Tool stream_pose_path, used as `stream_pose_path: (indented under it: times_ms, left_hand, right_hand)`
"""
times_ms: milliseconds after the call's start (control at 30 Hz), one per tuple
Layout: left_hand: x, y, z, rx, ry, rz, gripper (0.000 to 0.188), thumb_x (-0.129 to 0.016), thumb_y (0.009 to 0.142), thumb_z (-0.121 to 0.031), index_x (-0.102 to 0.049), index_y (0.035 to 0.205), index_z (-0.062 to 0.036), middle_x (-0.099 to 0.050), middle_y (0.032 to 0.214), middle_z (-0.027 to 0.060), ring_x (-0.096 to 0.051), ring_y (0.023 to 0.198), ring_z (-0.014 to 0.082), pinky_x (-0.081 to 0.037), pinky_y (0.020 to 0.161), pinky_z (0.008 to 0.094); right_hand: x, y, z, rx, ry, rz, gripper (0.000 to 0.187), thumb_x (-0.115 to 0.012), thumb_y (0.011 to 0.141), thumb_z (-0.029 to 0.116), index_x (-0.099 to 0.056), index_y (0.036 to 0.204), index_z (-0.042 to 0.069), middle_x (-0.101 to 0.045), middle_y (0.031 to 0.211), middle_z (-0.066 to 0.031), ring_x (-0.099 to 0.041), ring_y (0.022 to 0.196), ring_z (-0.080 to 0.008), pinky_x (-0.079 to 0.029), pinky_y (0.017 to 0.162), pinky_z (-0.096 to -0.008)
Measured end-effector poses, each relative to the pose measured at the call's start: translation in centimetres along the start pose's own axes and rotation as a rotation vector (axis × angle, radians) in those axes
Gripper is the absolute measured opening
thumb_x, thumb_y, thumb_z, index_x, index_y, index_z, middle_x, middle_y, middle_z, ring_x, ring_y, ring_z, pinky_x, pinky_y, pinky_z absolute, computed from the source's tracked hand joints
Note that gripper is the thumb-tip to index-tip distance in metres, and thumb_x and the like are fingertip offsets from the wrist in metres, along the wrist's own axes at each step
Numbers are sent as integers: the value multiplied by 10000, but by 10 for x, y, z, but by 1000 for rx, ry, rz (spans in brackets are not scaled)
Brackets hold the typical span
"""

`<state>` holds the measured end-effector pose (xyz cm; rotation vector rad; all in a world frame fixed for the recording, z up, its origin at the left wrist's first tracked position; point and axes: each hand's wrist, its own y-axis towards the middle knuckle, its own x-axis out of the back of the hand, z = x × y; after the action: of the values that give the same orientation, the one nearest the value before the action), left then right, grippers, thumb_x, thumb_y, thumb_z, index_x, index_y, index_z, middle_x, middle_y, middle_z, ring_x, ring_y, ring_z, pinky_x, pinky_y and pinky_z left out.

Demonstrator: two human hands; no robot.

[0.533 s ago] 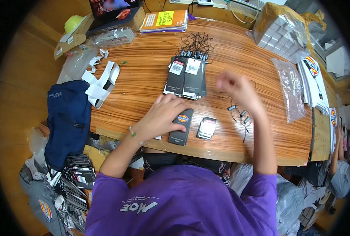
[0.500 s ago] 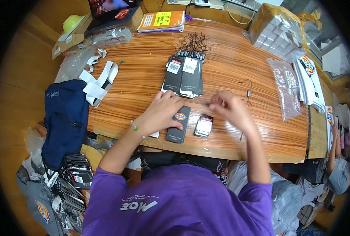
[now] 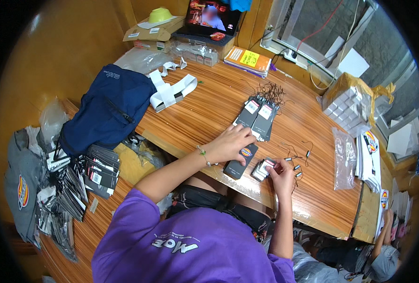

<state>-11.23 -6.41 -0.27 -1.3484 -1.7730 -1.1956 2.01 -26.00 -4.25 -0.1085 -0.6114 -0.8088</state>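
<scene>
My left hand [image 3: 230, 145] lies curled over a stack of dark grey hang tags [image 3: 236, 169] near the front edge of the table, fingers and thumb gripping it. Just right of that stack, my right hand [image 3: 282, 178] has its thumb and fingertips closed on the edge of a small pile of tags with white labels [image 3: 261, 170]. Beyond my left hand is a larger fanned pile of dark hang tags [image 3: 256, 118], with black strings [image 3: 270, 92] bunched at its far end. Several loose black strings [image 3: 307, 153] lie beside my right hand.
A navy bag [image 3: 106, 106] and white strips [image 3: 174, 92] are at left, with piles of black tags [image 3: 101, 170] below. At the back stand a laptop [image 3: 213, 21] and notebooks [image 3: 247, 61]. A wrapped block of small boxes [image 3: 348, 101] and a plastic bag [image 3: 344, 160] lie right.
My right hand has come down from above the table onto the small tag pile. My left hand stays on the grey stack. The whole view has turned left.
</scene>
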Motion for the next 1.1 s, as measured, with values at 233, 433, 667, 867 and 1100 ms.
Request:
stream_pose_path:
  times_ms: [233, 433, 667, 867, 1100]
  left_hand:
    - [-11, -13, -7, 321, -782, -107, 279, -623, 766, -33, -585, 1042, -23, -625, 870, 24, -573, 743, 65, -465, 632, 217]
    - [4, -24, -30, 302, -942, -101, 192, -631, 789, -41, -596, 970, 15, -632, 808, 38, -580, 701, 62, -471, 624, 193]
    - [-11, -41, -61, 277, -1121, -54, 184, -645, 777, -19, -602, 948, 34, -643, 870, 82, -609, 781, 105, -492, 729, 222]
    - [-18, -43, -57, 286, -1183, -54, 228, -642, 782, -22, -576, 993, 33, -637, 880, 91, -603, 810, 108, -492, 748, 229]
    - [2, -36, -46, 307, -1205, -160, 273, -576, 833, -36, -509, 1097, -15, -617, 858, 42, -566, 751, 59, -459, 636, 180]
  right_hand:
    - [-4, -10, 10, -25, 449, -109, 146, -617, 770, -11, -586, 912, -23, -465, 638, 38, -433, 587, -37, -355, 528, -178]
    - [-14, -51, 61, 67, 503, -137, 231, -605, 780, -4, -564, 1008, -14, -476, 640, 30, -449, 590, -43, -371, 543, -190]
    - [-32, -78, 51, 144, 321, -245, 259, -667, 758, 79, -548, 976, 4, -469, 593, -19, -445, 535, -86, -372, 485, -237]
    - [-6, -85, 49, 74, 322, -99, 172, -628, 803, 117, -560, 920, 10, -497, 660, 12, -458, 603, -61, -380, 540, -210]
    - [52, 6, -29, 3, 117, -477, 146, -594, 811, 123, -607, 803, -22, -613, 687, -68, -536, 633, -113, -432, 586, -258]
